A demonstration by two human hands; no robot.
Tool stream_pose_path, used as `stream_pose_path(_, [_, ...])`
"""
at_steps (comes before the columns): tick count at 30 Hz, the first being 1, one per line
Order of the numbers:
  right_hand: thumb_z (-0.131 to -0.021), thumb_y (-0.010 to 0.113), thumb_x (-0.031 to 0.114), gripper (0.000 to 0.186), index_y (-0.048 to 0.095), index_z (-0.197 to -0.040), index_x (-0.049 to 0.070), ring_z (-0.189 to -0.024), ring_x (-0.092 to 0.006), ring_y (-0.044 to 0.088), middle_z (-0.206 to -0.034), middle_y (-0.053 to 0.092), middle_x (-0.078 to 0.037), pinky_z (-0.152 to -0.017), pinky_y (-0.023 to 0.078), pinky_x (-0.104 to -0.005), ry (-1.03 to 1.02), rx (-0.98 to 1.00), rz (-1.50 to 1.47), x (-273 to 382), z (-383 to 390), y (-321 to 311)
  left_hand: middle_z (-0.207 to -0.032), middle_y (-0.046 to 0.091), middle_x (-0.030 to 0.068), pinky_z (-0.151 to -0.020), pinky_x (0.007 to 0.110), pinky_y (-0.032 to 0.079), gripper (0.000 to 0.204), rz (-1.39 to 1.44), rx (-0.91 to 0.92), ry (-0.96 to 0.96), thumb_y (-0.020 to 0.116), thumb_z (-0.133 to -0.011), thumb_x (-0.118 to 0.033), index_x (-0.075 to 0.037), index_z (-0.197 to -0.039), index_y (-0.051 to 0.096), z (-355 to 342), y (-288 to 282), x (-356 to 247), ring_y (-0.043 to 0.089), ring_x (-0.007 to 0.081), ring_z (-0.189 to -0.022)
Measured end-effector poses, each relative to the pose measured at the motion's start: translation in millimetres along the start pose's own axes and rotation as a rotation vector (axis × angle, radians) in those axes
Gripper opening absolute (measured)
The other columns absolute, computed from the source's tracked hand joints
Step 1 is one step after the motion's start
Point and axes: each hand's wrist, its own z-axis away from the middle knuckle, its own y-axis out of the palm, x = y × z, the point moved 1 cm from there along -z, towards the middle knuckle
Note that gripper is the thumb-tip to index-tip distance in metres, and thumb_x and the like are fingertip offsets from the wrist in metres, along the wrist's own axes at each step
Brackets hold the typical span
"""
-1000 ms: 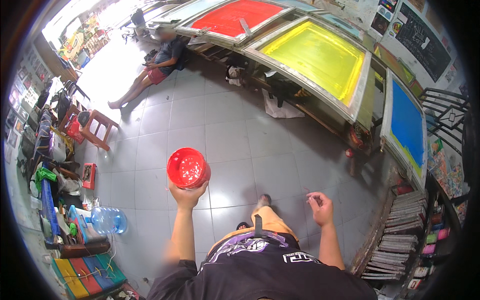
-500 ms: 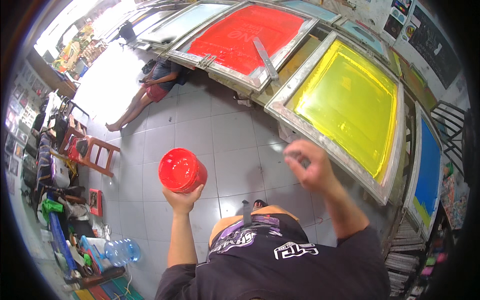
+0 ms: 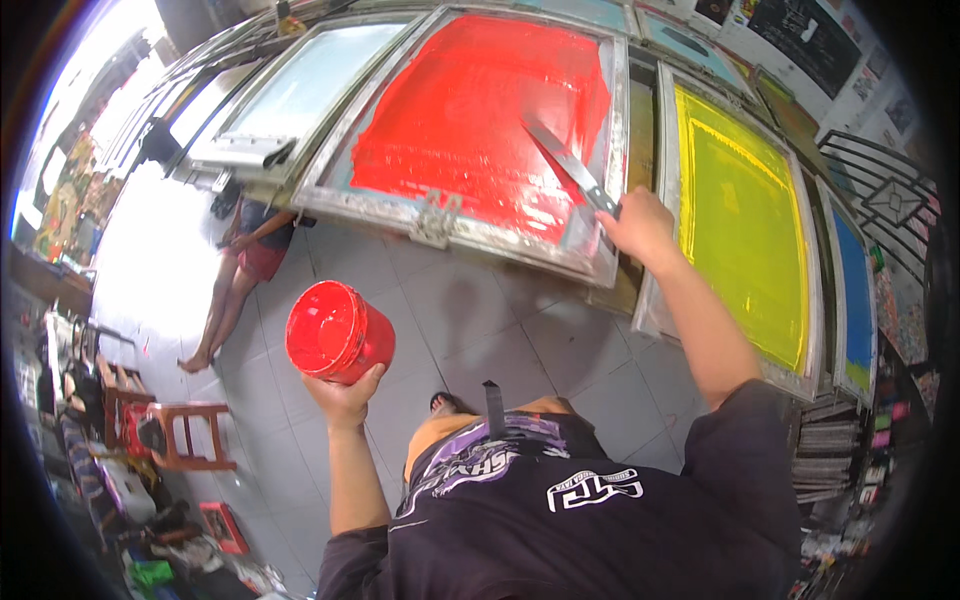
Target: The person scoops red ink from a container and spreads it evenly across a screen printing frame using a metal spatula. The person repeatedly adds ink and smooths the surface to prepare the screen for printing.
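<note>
My left hand (image 3: 343, 396) holds up a red plastic bucket (image 3: 377, 338) from below, its thumb against the wall. The bucket tilts toward me, and wet red ink coats its inside. At the near right corner of a screen-printing frame (image 3: 455, 238) spread with red ink (image 3: 470, 110), my right hand (image 3: 640, 228) is closed on the near end of a flat metal ink spatula (image 3: 562, 152). The spatula's blade slants far-left over the red ink. Whether the blade touches the mesh I cannot tell.
A yellow-inked screen (image 3: 745, 230) stands right of the red one, with a blue screen (image 3: 855, 300) beyond. A pale screen (image 3: 305, 85) lies left. Under the tables' edge sits another person (image 3: 255, 240), legs stretched over the tiled floor. A brown stool (image 3: 190, 435) stands at left.
My right hand has reached forward from beside the yellow screen and taken hold of the spatula resting on the red screen. The view has shifted closer to the red screen; my left hand still holds the bucket.
</note>
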Motion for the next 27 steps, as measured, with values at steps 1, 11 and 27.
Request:
stream_pose_path(1, [-0.081, 0.066, 0.039, 0.038, 0.066, -0.089, 0.002, -0.092, -0.0337, 0.059, -0.096, 0.059, -0.018, -0.077, 0.048, -0.0439, 0.014, -0.020, 0.021, 3, -2, 5, -0.108, 0.061, 0.0085, -0.087, 0.034, 0.048, 0.075, 0.014, 0.027, 0.023, 0.085, -0.051, -0.015, 0.001, -0.116, 0.052, -23, -3, 0, 0.059, 0.0196, -0.097])
stream_pose_path(11, [-0.083, 0.064, 0.015, 0.030, 0.051, -0.106, 0.002, -0.082, -0.0341, 0.059, -0.104, 0.048, -0.014, -0.067, 0.049, -0.0440, 0.042, -0.313, -0.058, 12, -5, 1, -0.110, 0.060, 0.0097, -0.089, 0.034, 0.047, 0.079, 0.068, 0.178, 0.014, 0.087, -0.051, -0.018, 0.002, -0.119, 0.051, -170, 1, 30, 0.058, 0.0203, -0.101])
stream_pose_path(27, [-0.087, 0.055, 0.014, 0.051, 0.042, -0.135, 0.002, -0.119, -0.0384, 0.051, -0.125, 0.054, -0.026, -0.099, 0.041, -0.0395, 0.451, -0.235, -0.682, 4, -81, 11, -0.112, 0.058, 0.0106, -0.089, 0.034, 0.047, 0.077, 0.109, 0.287, 0.004, 0.083, -0.054, -0.012, 0.003, -0.121, 0.049, -299, 56, 63, 0.057, 0.0209, -0.101])
